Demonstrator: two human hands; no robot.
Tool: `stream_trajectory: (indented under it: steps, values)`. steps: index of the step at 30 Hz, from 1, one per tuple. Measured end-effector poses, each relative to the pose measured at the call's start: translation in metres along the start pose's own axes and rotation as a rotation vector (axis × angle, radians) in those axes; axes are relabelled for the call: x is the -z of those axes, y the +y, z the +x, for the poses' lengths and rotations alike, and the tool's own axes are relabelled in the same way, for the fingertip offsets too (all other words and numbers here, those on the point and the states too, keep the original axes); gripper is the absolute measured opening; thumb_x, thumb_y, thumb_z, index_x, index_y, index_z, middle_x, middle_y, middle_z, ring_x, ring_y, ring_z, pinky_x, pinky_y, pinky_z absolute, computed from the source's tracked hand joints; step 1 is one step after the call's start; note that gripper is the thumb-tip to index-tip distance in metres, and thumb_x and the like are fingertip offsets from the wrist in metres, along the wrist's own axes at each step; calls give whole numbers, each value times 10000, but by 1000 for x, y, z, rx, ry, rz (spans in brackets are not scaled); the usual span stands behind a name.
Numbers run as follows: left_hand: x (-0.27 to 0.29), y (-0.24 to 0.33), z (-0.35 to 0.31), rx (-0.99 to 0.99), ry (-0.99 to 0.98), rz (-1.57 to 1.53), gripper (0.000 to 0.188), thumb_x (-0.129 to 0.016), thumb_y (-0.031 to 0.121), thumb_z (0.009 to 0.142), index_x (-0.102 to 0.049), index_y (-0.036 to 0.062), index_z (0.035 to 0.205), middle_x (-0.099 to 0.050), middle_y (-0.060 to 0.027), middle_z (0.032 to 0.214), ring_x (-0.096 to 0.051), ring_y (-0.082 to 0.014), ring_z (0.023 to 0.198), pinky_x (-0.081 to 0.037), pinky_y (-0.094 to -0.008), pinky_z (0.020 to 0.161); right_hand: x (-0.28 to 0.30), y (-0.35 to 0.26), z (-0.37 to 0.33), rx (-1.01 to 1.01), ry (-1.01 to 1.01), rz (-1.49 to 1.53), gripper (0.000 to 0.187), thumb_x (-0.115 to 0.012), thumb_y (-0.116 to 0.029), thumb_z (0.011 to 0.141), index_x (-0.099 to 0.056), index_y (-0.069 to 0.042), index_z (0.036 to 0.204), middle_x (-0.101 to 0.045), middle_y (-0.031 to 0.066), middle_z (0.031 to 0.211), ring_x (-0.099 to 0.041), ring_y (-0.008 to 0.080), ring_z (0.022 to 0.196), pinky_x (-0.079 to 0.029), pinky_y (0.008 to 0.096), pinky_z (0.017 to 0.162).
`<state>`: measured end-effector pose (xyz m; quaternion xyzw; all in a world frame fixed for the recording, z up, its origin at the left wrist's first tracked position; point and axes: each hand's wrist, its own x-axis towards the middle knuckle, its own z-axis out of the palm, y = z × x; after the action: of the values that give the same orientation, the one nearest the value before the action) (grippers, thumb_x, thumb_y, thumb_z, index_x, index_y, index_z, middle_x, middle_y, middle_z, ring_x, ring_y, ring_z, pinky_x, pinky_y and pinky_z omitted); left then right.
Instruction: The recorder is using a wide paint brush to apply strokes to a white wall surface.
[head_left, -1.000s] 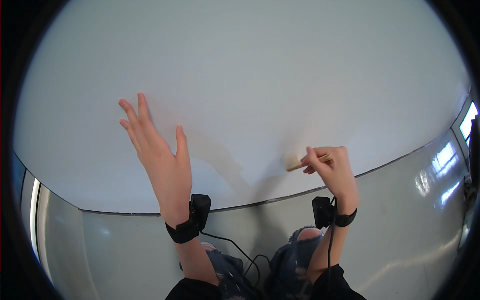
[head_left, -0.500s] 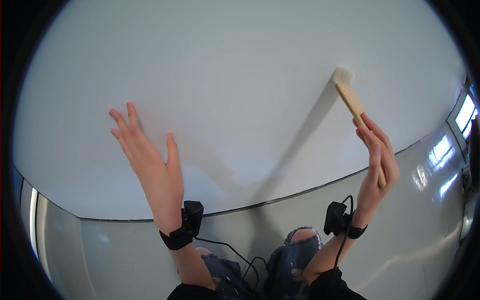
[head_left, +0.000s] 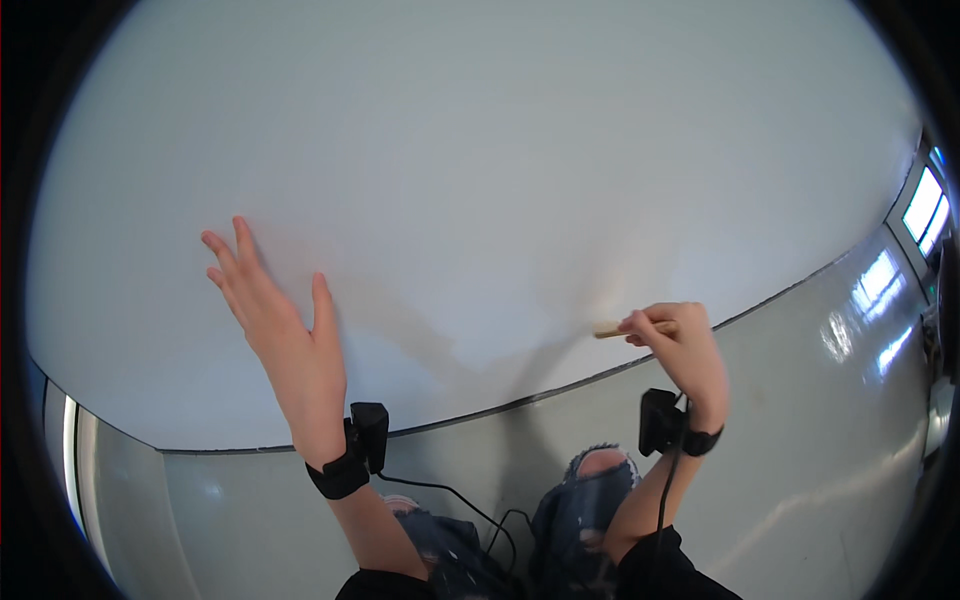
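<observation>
My left hand (head_left: 290, 335) is held up before a smooth white surface (head_left: 480, 180), fingers spread and straight, with nothing in it. Whether its fingertips touch the surface I cannot tell. To the right, my right hand (head_left: 680, 340) is closed round the pale wooden handle of a brush (head_left: 610, 330), low and near the surface's bottom edge. One end of the brush sticks out leftward past the fingers. Its bristles cannot be made out at this moment.
A dark seam (head_left: 560, 390) runs along the white surface's lower edge, above a shiny grey floor (head_left: 780, 480). My knees in ripped jeans (head_left: 590, 500) are close below. Black wrist devices (head_left: 370, 437) trail a cable between my arms. At far right is a bright window (head_left: 926, 210).
My right hand has come down and left with the brush, which has swung from pointing up to lying nearly level. My left hand has shifted slightly left and down, still spread.
</observation>
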<state>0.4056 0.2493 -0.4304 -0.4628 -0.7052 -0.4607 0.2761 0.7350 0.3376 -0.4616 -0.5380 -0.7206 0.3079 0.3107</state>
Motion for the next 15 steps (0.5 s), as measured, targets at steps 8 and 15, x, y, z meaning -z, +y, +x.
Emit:
stream_trajectory:
  steps: [8,15]
  values:
    - [2,3,-1,-28,10,11,765,-587,127,973,-201,189,1630,-53,-134,1710,-85,-474,1539,-188,-574,1222,41,-13,-40,553,672,469,324,-479,-96,1020,-700,138,976,-710,225,1132,-716,306,976,-563,396,943]
    - [0,5,-1,4,-15,32,753,-585,135,987,-199,193,1630,-53,-132,1710,-94,-468,1539,-180,-572,1227,25,-2,-5,524,708,515,319,-510,-138,1033,-716,104,1016,-692,215,1223,-689,309,1103,-510,413,1037]
